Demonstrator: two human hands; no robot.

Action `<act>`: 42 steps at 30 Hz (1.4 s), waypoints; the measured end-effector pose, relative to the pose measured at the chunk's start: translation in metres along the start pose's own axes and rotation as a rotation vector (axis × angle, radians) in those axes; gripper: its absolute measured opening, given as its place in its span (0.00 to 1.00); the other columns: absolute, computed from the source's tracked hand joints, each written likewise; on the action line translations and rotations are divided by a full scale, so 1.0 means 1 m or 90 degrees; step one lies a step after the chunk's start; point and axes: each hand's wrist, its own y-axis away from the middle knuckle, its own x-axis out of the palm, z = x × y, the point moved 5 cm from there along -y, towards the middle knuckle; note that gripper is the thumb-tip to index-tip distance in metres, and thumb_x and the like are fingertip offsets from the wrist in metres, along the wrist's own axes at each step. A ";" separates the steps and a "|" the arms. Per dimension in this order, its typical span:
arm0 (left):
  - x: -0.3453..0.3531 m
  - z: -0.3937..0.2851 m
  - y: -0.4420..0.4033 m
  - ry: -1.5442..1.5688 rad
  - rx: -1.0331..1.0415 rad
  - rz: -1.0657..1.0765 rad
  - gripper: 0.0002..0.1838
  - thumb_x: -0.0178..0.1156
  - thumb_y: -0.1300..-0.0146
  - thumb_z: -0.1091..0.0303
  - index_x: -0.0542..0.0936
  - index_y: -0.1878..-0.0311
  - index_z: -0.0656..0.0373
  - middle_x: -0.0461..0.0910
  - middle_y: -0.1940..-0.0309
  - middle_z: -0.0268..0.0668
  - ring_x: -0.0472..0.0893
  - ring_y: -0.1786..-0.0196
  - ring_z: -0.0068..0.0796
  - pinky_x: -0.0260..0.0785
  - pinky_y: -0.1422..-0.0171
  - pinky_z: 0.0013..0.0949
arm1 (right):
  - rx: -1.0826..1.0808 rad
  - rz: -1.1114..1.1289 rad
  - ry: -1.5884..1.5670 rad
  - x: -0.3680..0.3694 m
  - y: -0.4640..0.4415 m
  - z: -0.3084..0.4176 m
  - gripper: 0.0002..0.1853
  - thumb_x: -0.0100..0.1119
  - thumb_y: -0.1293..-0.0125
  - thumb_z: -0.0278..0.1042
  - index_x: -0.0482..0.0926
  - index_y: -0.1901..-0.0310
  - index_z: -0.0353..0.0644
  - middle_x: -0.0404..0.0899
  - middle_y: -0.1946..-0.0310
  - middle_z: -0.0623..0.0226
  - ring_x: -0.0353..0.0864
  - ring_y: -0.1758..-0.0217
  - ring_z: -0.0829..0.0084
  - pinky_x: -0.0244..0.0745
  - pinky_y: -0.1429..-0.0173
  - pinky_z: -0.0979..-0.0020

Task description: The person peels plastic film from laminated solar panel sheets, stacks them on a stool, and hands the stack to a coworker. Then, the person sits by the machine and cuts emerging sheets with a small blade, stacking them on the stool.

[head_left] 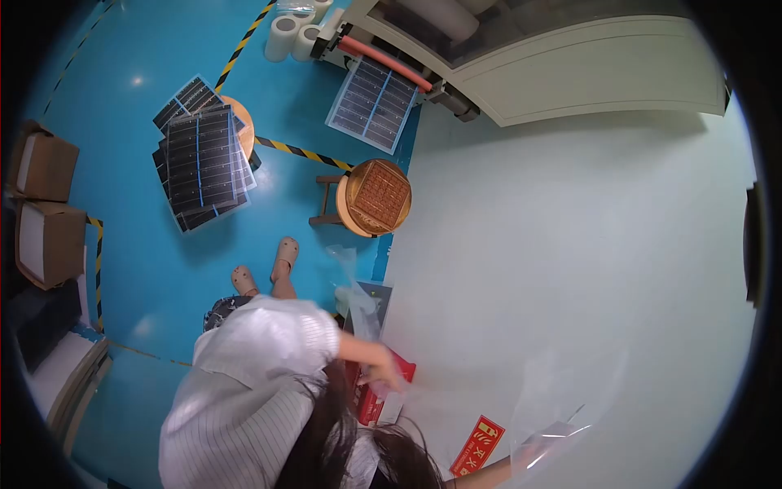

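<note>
My left hand is over a red box with white panels, low beside the pale wall. Motion smears its fingers, so whether they grip anything is unclear. Stretched out to the right along the wall, my right hand grips a clear plastic bag that spreads up around it; the hand is blurred behind the film. More clear plastic hangs just above my left hand, beside a grey item. A red sign with white characters is on the wall near my right forearm.
Dark solar panels lie stacked on a round stool. A woven square tops another stool. One more panel sticks out beneath the machine's red roller. White film rolls stand behind. Cardboard boxes line the left.
</note>
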 end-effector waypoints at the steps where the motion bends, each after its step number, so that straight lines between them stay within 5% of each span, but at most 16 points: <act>1: 0.014 -0.012 0.028 -0.065 -0.006 -0.039 0.67 0.74 0.75 0.82 0.44 0.30 0.41 0.57 0.34 0.44 0.61 0.35 0.48 0.55 0.34 0.45 | 0.017 -0.021 -0.012 -0.001 -0.001 -0.001 0.22 0.43 0.33 0.42 0.66 0.43 0.35 0.72 0.51 0.57 0.74 0.53 0.68 0.71 0.53 0.72; 4: 0.111 0.040 0.021 -0.130 0.109 -0.096 0.60 0.70 0.67 0.80 0.46 0.30 0.41 0.58 0.35 0.45 0.62 0.36 0.48 0.56 0.36 0.43 | 0.081 -0.077 -0.043 -0.002 -0.005 -0.006 0.21 0.43 0.33 0.40 0.67 0.44 0.35 0.73 0.51 0.57 0.74 0.53 0.68 0.72 0.53 0.72; 6: 0.162 0.084 -0.014 0.299 0.020 -0.228 0.39 0.64 0.55 0.74 0.63 0.36 0.46 0.69 0.43 0.46 0.71 0.44 0.46 0.63 0.42 0.39 | 0.124 -0.109 -0.077 -0.003 -0.007 -0.009 0.21 0.44 0.33 0.39 0.67 0.44 0.34 0.73 0.52 0.57 0.75 0.54 0.67 0.72 0.53 0.71; 11: 0.079 0.046 0.057 0.192 -0.146 -0.567 0.11 0.57 0.52 0.71 0.80 0.63 0.59 0.80 0.70 0.42 0.81 0.68 0.35 0.72 0.62 0.34 | 0.230 -0.223 -0.114 -0.006 -0.009 -0.018 0.19 0.44 0.33 0.37 0.69 0.46 0.33 0.74 0.53 0.56 0.75 0.54 0.66 0.73 0.53 0.71; 13: 0.066 0.054 0.089 0.256 -0.110 -0.833 0.13 0.57 0.48 0.72 0.78 0.57 0.59 0.82 0.69 0.38 0.81 0.67 0.32 0.72 0.61 0.36 | 0.188 -0.205 -0.099 -0.003 -0.005 -0.038 0.15 0.45 0.35 0.31 0.72 0.50 0.32 0.75 0.55 0.56 0.76 0.54 0.65 0.73 0.52 0.69; 16: 0.052 0.058 0.130 0.830 -0.237 -0.875 0.22 0.55 0.41 0.68 0.66 0.42 0.55 0.81 0.63 0.34 0.80 0.62 0.32 0.73 0.58 0.42 | -0.083 0.019 -0.020 0.061 0.046 -0.092 0.12 0.45 0.41 0.18 0.77 0.58 0.32 0.78 0.58 0.58 0.77 0.56 0.65 0.74 0.51 0.67; 18: 0.040 0.064 0.153 0.903 -0.215 -0.912 0.27 0.53 0.39 0.66 0.60 0.37 0.53 0.80 0.59 0.35 0.79 0.57 0.32 0.72 0.56 0.44 | -0.019 0.236 -0.001 0.134 0.108 -0.081 0.10 0.51 0.41 0.22 0.78 0.58 0.34 0.79 0.62 0.61 0.78 0.57 0.68 0.72 0.52 0.70; 20: 0.034 0.065 0.172 1.068 -0.128 -0.940 0.36 0.55 0.40 0.60 0.49 0.32 0.51 0.72 0.48 0.40 0.74 0.49 0.34 0.70 0.51 0.44 | 0.248 0.415 -0.122 0.201 0.193 -0.076 0.11 0.56 0.39 0.32 0.80 0.58 0.38 0.80 0.65 0.63 0.76 0.60 0.76 0.70 0.55 0.74; 22: 0.039 0.057 0.183 1.052 -0.080 -0.934 0.40 0.56 0.41 0.57 0.43 0.31 0.50 0.68 0.44 0.42 0.72 0.47 0.36 0.69 0.49 0.45 | 0.263 0.494 -0.164 0.254 0.258 -0.052 0.11 0.57 0.40 0.31 0.80 0.57 0.37 0.81 0.64 0.61 0.75 0.61 0.78 0.70 0.56 0.74; 24: 0.054 0.054 0.191 1.045 -0.049 -0.923 0.45 0.56 0.42 0.54 0.38 0.30 0.48 0.64 0.41 0.43 0.70 0.45 0.38 0.68 0.48 0.47 | 0.160 0.581 -0.204 0.290 0.291 -0.014 0.12 0.57 0.44 0.27 0.80 0.57 0.38 0.80 0.61 0.54 0.80 0.57 0.58 0.72 0.53 0.67; 26: 0.068 0.055 0.213 1.027 -0.003 -1.013 0.51 0.59 0.44 0.51 0.32 0.31 0.50 0.61 0.40 0.46 0.73 0.50 0.43 0.70 0.51 0.48 | 0.206 0.639 -0.242 0.315 0.313 0.015 0.13 0.58 0.45 0.26 0.79 0.56 0.38 0.79 0.59 0.53 0.79 0.55 0.58 0.72 0.53 0.67; 31: 0.067 0.087 0.293 0.948 -0.315 -1.222 0.51 0.63 0.47 0.52 0.39 0.33 0.61 0.65 0.47 0.49 0.77 0.58 0.40 0.75 0.61 0.41 | 0.180 0.733 -0.341 0.383 0.320 0.060 0.19 0.62 0.49 0.25 0.76 0.53 0.37 0.78 0.56 0.52 0.78 0.52 0.57 0.72 0.51 0.67; 33: 0.053 0.108 0.323 0.791 -0.540 -1.313 0.31 0.59 0.45 0.63 0.60 0.42 0.68 0.72 0.53 0.45 0.78 0.58 0.37 0.77 0.68 0.35 | 0.157 0.723 -0.369 0.414 0.325 0.060 0.21 0.63 0.48 0.26 0.74 0.50 0.35 0.77 0.55 0.51 0.78 0.51 0.59 0.73 0.51 0.66; 37: -0.003 0.131 0.372 0.739 -0.635 -1.272 0.26 0.57 0.50 0.75 0.64 0.45 0.70 0.75 0.58 0.51 0.81 0.70 0.39 0.76 0.77 0.33 | 0.239 0.693 -0.483 0.486 0.314 0.039 0.20 0.61 0.44 0.28 0.72 0.49 0.31 0.77 0.53 0.55 0.78 0.51 0.67 0.73 0.48 0.71; 39: -0.027 0.159 0.395 0.666 -0.677 -1.251 0.26 0.56 0.52 0.77 0.65 0.46 0.72 0.74 0.58 0.53 0.81 0.74 0.41 0.76 0.79 0.33 | 0.465 0.616 -0.562 0.519 0.291 0.026 0.17 0.58 0.39 0.33 0.74 0.52 0.31 0.79 0.57 0.57 0.77 0.53 0.71 0.72 0.52 0.73; 42: -0.051 0.199 0.459 0.552 -0.819 -1.275 0.26 0.55 0.54 0.80 0.65 0.48 0.76 0.75 0.60 0.55 0.81 0.77 0.41 0.76 0.77 0.33 | 0.388 0.469 -0.452 0.581 0.250 -0.024 0.14 0.53 0.37 0.33 0.75 0.53 0.31 0.79 0.60 0.59 0.77 0.55 0.70 0.71 0.52 0.73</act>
